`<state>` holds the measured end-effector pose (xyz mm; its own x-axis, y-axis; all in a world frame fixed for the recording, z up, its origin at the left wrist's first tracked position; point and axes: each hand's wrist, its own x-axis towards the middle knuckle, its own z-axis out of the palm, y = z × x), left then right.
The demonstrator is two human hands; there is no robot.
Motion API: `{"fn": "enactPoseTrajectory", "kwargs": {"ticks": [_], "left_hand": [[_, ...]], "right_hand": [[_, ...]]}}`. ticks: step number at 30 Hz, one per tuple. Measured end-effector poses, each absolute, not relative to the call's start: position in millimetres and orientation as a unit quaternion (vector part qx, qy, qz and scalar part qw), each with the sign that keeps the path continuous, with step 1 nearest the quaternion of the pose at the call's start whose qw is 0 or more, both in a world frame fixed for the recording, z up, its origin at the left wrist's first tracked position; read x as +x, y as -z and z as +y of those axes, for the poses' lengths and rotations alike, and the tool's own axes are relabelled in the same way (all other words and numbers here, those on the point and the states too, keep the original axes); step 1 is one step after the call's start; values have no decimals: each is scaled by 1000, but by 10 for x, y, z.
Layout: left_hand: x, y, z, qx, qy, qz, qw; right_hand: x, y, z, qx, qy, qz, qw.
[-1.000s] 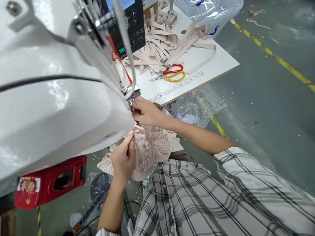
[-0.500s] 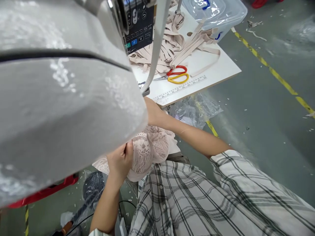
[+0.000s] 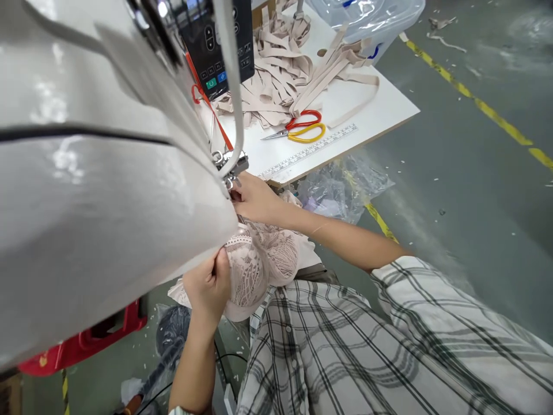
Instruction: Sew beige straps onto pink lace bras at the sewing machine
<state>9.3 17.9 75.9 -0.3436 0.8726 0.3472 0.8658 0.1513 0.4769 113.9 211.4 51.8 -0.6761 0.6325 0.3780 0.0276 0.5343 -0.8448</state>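
Note:
A pale pink lace bra (image 3: pixel 248 276) with moulded cups hangs in front of my shirt, below the sewing machine's white head (image 3: pixel 108 213). My left hand (image 3: pixel 208 285) is closed on the upper edge of the nearer cup, thumb on top. Higher up, my right hand (image 3: pixel 257 199) has its fingers curled on the bra's far edge, right beside the metal presser foot (image 3: pixel 235 167). Its fingertips are partly hidden by the machine. The machine head also covers the part of the bra between my hands.
On the white table (image 3: pixel 389 106) lie red-and-yellow scissors (image 3: pixel 306 127), a printed ruler (image 3: pixel 311 151) and a heap of beige straps (image 3: pixel 276 75). A control panel (image 3: pixel 216 52) and a clear plastic box (image 3: pixel 367 23) stand behind. Clear plastic bags (image 3: pixel 341 187) hang below the table edge.
My view has shifted, so the presser foot and my right hand's fingers now show beside the machine head. My left hand keeps its grip on the bra.

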Motion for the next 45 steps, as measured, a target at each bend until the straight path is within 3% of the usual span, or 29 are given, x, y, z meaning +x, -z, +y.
{"fn": "enactPoseTrajectory", "kwargs": {"ticks": [11, 37, 42, 45], "left_hand": [[-1, -727, 84, 540, -335, 772, -33], [128, -749, 225, 509, -334, 793, 21], [52, -778, 265, 419, -362, 817, 163], [71, -817, 231, 358, -364, 768, 387]], "right_hand": [[1118, -500, 2042, -209, -446, -784, 379], [1221, -515, 2134, -224, -426, -802, 353], [1190, -508, 2102, -210, -480, -759, 387], [1225, -550, 2055, -217, -506, -740, 385]]}}
